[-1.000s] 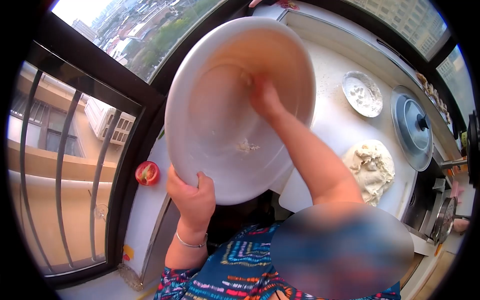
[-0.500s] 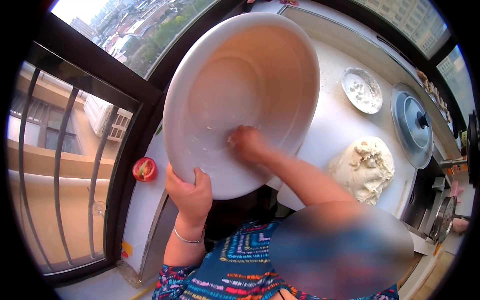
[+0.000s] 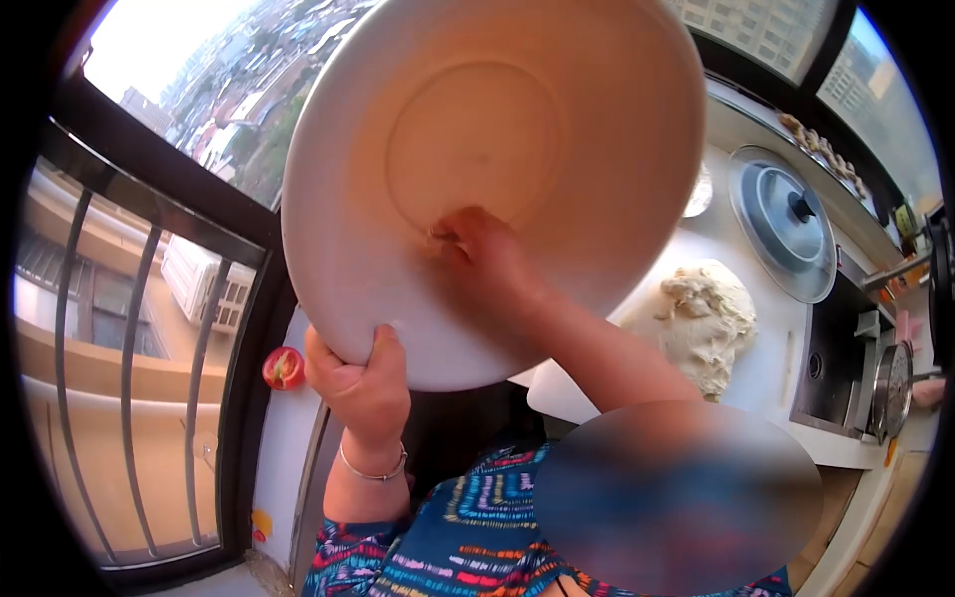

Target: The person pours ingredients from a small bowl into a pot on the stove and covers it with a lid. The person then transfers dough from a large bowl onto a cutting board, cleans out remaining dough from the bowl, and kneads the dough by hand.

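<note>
A large white basin (image 3: pixel 617 129) is held up and tilted, its inside facing me. My left hand (image 3: pixel 360 386) grips its lower-left rim, thumb over the inner side. Inside the basin, my right hand (image 3: pixel 477 254) is closed, fingers pinched near the lower edge of the ring on the bottom. A small pale bit shows at the fingertips, too blurred to name surely. To the right, a big lump of dough (image 3: pixel 701 323) rests on a white board (image 3: pixel 572 388), partly behind my right forearm.
Half a tomato (image 3: pixel 285 368) lies on the ledge at left. A glass lid (image 3: pixel 786 219) sits beyond the dough, near the sink (image 3: pixel 831 348). Behind the basin's right edge a floury dish (image 3: pixel 699 191) is mostly hidden. Window bars (image 3: pixel 129 358) stand at left.
The basin has been raised and tipped further toward me, covering most of the floury dish. My right hand has shifted slightly up and left inside it; the left keeps its hold.
</note>
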Demonstrator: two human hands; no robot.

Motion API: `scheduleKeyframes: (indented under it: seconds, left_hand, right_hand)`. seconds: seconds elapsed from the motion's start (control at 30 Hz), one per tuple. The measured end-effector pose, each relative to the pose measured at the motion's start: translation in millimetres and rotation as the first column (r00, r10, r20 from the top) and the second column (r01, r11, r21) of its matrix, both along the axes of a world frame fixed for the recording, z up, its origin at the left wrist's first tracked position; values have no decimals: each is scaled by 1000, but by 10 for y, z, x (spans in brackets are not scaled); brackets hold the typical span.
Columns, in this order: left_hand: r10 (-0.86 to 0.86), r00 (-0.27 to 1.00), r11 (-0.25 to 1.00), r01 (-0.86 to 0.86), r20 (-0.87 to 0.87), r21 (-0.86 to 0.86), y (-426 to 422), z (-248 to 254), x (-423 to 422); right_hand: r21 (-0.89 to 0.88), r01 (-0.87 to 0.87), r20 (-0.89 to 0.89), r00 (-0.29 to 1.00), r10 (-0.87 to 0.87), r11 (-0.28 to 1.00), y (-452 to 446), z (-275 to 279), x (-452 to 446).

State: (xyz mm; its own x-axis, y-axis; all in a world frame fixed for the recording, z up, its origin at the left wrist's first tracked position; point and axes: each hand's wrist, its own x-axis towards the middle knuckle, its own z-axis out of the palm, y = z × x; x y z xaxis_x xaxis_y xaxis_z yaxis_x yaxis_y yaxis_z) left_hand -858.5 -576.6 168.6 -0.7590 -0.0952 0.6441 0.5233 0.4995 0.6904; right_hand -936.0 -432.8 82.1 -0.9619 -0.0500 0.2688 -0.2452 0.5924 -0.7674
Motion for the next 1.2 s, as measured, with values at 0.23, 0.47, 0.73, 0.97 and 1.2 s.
scheduleKeyframes:
  seconds: [0.23, 0.47, 0.73, 0.97, 1.2]
  left_hand:
    - [-193, 981, 980, 193, 1, 52, 409, 116, 116]
    - [-265, 961, 964, 263, -81, -35, 602, 216, 217]
    - [-433, 772, 899, 331, -466, -288, 723, 368, 233]
    - [-799, 434, 597, 652, -415, -467, 963, 532, 175]
    - [-882, 222, 459, 607, -416, -649, 1156, 632, 227]
  right_hand:
    - [-114, 217, -287, 927, -241, 970, 446, 40, 305]
    - [-191, 152, -461, 859, -225, 970, 618, 507, 543]
    - [215, 400, -327, 889, -321, 891, 1325, 102, 779]
    - [222, 447, -130, 895, -428, 867, 1775, 257, 1274]
    - [194, 455, -93, 890, -445, 869, 1824, 289, 1412]
